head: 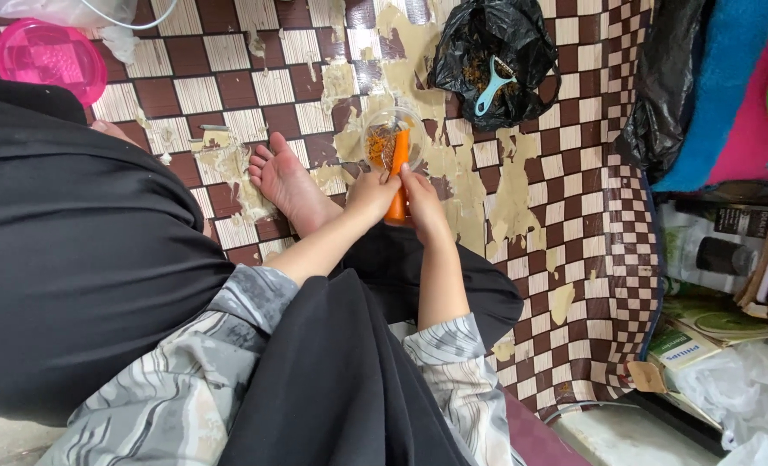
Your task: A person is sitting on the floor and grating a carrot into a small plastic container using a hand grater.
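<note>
Carrot [398, 177] stands near-upright, long axis running away from the person, tip over clear bowl [392, 138] of shavings. Right hand [424, 203] grips its lower end; left hand [372, 192] closed on a small tool alongside. Blue peeler [492, 86] lies on black bag beyond.

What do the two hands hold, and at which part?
Both the left hand and right hand grip the carrot at its lower end; its top points into the bowl.

— What's on the mat [573, 259] at its far edge?
— A black bag [522, 95] with a blue peeler [492, 85] on it.
— And the far left corner?
— A pink lid [49, 57]. Boxes [720, 285] sit off the right edge.
</note>
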